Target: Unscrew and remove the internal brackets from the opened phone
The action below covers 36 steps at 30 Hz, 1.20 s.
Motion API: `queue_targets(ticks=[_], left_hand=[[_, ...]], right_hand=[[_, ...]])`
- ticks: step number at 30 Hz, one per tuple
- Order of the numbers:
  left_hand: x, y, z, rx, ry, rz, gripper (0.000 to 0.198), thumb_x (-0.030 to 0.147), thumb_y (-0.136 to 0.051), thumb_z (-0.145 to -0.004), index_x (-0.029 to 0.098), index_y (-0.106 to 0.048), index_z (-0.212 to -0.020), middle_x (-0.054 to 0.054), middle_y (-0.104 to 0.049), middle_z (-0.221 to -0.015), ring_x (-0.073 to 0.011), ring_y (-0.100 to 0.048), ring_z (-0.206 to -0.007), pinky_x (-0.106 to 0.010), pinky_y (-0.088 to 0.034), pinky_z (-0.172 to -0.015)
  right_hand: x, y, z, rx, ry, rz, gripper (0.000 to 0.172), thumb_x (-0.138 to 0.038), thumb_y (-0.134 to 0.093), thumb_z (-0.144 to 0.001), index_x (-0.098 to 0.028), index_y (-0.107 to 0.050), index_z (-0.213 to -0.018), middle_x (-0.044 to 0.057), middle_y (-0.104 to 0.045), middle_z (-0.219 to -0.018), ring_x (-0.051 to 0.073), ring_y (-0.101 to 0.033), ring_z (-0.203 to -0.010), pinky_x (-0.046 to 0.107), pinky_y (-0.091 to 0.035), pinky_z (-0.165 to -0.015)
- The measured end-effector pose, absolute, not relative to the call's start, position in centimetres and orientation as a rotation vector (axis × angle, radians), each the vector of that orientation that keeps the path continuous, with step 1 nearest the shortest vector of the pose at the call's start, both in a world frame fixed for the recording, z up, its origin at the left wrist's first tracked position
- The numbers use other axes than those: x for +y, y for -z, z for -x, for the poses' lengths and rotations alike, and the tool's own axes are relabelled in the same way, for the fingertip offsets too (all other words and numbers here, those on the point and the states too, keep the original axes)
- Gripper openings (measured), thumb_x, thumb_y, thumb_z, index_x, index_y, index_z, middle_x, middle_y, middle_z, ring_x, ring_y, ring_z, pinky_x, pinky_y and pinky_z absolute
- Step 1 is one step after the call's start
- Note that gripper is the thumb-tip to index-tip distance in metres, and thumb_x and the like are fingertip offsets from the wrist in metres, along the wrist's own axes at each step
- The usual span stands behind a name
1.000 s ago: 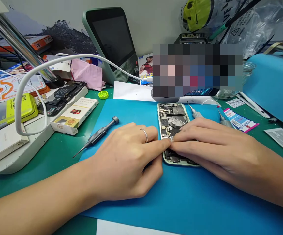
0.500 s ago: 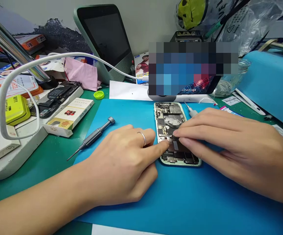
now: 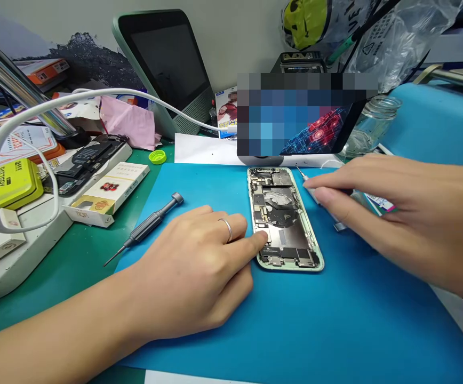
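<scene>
An opened phone (image 3: 282, 237) with a pale green frame lies on the blue mat, its inner parts bare. My left hand (image 3: 203, 266) rests palm down beside it. Its index fingertip presses on the phone's lower left part, while the other fingers curl and hold nothing. To the right of the phone, my right hand (image 3: 391, 213) pinches a thin silver screwdriver (image 3: 305, 179) between thumb and index finger. The screwdriver's tip points away from me; the hand covers part of its handle. A grey screwdriver (image 3: 149, 225) lies on the mat left of my left hand.
A phone-like screen (image 3: 319, 133), partly blurred, stands behind the mat, with a glass jar (image 3: 375, 122) to its right. At left are a small white box (image 3: 115, 186), a green cap (image 3: 158, 157), a white cable (image 3: 107, 94) and a lamp post (image 3: 27, 80).
My right hand has moved right, off the phone's middle, and onto the silver screwdriver. My left index finger stays on the phone. The whole view has shifted slightly.
</scene>
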<state>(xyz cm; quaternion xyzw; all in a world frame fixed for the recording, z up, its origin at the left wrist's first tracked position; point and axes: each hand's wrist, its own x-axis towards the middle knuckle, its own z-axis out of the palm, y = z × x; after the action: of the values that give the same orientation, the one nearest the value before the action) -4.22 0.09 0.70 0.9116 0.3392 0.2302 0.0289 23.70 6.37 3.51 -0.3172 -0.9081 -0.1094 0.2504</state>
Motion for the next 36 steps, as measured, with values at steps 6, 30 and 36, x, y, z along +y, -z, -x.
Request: queue_targets(ticks=[6,30,36], left_hand=[[0.0,-0.6,4.3,1.028,-0.761,-2.803,0.030,0.015,-0.050,-0.107,0.012,-0.080,-0.111,-0.001,-0.066,-0.080,-0.0167,-0.057,-0.067,-0.039,-0.035,-0.061],[-0.5,0.4,4.6,1.049,-0.747,-2.764,0.029,0.017,-0.048,-0.112,0.019,-0.073,-0.126,0.002,-0.063,-0.085,-0.0149,-0.053,-0.073,-0.036,-0.034,-0.068],[-0.4,0.6,4.7,1.022,-0.779,-2.771,0.027,0.016,-0.050,-0.111,0.017,-0.073,-0.125,0.002,-0.062,-0.084,-0.0151,-0.053,-0.072,-0.036,-0.034,-0.067]], right_hand=[[7.9,-3.9,-24.9,-2.407,0.021,1.366,0.029,-0.038,-0.054,-0.109,-0.024,-0.071,-0.128,0.005,-0.079,-0.078,0.024,-0.069,-0.055,0.039,-0.042,-0.054],[7.1,-4.3,-23.3,-2.210,-0.575,1.489,0.020,-0.028,-0.067,-0.087,-0.024,-0.086,-0.084,-0.004,-0.063,-0.055,0.014,-0.057,-0.048,0.028,-0.040,-0.048],[7.1,-3.9,-23.5,-2.189,-0.578,1.452,0.020,-0.031,-0.068,-0.089,-0.023,-0.086,-0.086,-0.003,-0.064,-0.057,0.014,-0.057,-0.048,0.028,-0.038,-0.047]])
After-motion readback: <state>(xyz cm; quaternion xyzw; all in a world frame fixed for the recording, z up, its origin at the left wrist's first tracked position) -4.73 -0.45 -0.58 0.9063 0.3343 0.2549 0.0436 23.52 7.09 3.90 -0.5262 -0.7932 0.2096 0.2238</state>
